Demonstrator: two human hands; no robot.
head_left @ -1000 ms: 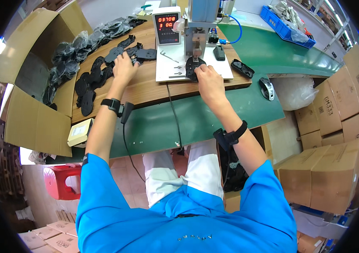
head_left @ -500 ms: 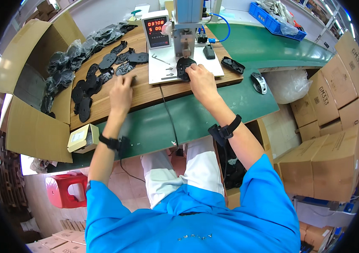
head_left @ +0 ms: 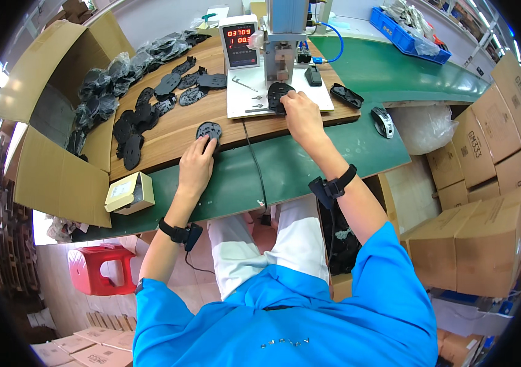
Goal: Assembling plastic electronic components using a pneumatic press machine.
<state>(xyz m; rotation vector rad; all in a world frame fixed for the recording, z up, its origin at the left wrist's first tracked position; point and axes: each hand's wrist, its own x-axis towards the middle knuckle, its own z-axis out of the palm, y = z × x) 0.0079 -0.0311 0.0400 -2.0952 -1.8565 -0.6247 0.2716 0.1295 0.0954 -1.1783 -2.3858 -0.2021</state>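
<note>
My right hand (head_left: 304, 117) grips the near end of a black oval plastic base plate (head_left: 277, 95), which lies on the white platform (head_left: 240, 111) beneath the head of a bench press (head_left: 280, 58). At the near edge of the wooden board, my left hand (head_left: 197, 165) has its fingers closed on another black oval plastic base plate (head_left: 209, 130), tilted up in front of the fingertips. The fingers partly hide both plates. Small metal tools lie on the platform, left of the plate under the press.
Several loose black plates (head_left: 132, 129) lie on the wooden board (head_left: 175, 131), beside bagged black parts (head_left: 98, 92) and a large open carton (head_left: 58, 171). A small box (head_left: 131, 193) stands near left. Rightward are a black tray-like part (head_left: 346, 96), a computer mouse (head_left: 382, 122) and stacked cartons (head_left: 486, 238).
My left hand has come nearer and to the right, where a base plate now shows clearly in its fingers. My right hand stays at the press. The red display's reading has changed.
</note>
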